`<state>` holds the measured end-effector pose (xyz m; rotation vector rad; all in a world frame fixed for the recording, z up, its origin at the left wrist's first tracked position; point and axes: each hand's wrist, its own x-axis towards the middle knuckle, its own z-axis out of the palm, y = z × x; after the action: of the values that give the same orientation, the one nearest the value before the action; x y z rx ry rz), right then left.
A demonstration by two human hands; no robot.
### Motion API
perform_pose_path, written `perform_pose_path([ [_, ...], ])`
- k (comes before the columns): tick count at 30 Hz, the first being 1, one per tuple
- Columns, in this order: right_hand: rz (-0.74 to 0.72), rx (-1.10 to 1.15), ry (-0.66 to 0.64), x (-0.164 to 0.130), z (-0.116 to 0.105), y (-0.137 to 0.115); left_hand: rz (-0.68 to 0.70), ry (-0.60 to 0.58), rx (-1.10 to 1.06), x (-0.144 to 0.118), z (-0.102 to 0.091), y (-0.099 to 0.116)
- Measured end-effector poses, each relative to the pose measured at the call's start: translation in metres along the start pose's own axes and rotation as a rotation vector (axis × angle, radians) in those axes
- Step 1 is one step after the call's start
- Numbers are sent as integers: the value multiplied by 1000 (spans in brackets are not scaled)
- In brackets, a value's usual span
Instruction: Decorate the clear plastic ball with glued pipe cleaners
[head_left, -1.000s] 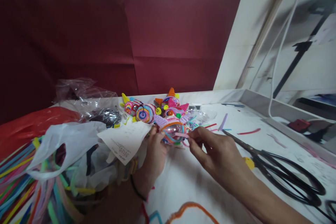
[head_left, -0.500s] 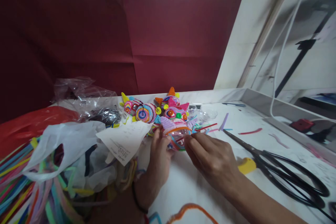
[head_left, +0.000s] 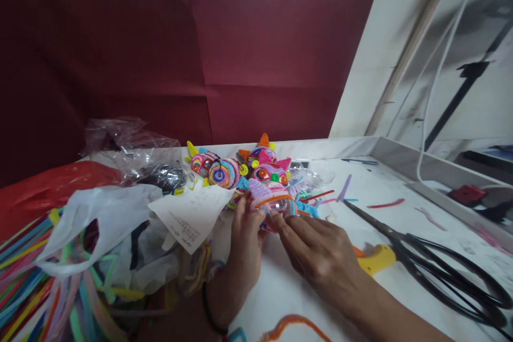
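A clear plastic ball (head_left: 280, 205) partly wrapped in coloured pipe cleaners, with lilac ear-like points on top and an orange strand across it, is between my hands. My left hand (head_left: 244, 240) grips its left side, thumb in front. My right hand (head_left: 316, 251) is closed at its lower right front, the fingertips pressed on the ball; any strand under them is too small to make out. Just behind stands a finished-looking pink figure (head_left: 267, 172) with orange eyes and a green nose. Another striped figure (head_left: 222, 172) with a spiral disc lies to the left.
Large black-handled scissors (head_left: 404, 240) lie at right, near a yellow object (head_left: 377, 259). Pipe cleaner scraps (head_left: 385, 203) are scattered behind. On the left are a white paper slip (head_left: 196, 214), a white plastic bag (head_left: 96, 214) and bundled pipe cleaners (head_left: 52, 299). An orange pipe cleaner (head_left: 296, 323) lies in front.
My right hand's fingertips have shifted slightly left and down on the ball, and more of its clear front shows. My left hand keeps its grip. The view has shifted slightly.
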<state>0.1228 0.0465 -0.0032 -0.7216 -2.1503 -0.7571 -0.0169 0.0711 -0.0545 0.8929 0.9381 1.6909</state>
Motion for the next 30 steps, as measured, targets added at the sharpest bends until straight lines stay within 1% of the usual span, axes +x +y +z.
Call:
perform_pose_path([
  [4, 8, 20, -5, -3, 2, -1, -43, 45, -23, 0, 4, 4],
  [9, 10, 52, -12, -5, 3, -1, -93, 8, -80, -1, 13, 18],
  [14, 26, 71, -5, -4, 3, -1, -131, -35, -68, -5, 18, 29],
  [17, 56, 95, -5, -3, 3, -1, -144, -56, -51, -6, 17, 30],
  [24, 74, 115, -5, 0, 1, -1, -78, -59, -21, -4, 17, 30],
  [30, 83, 126, -19, 4, -3, 1, -145, 31, -26, -5, 12, 24],
])
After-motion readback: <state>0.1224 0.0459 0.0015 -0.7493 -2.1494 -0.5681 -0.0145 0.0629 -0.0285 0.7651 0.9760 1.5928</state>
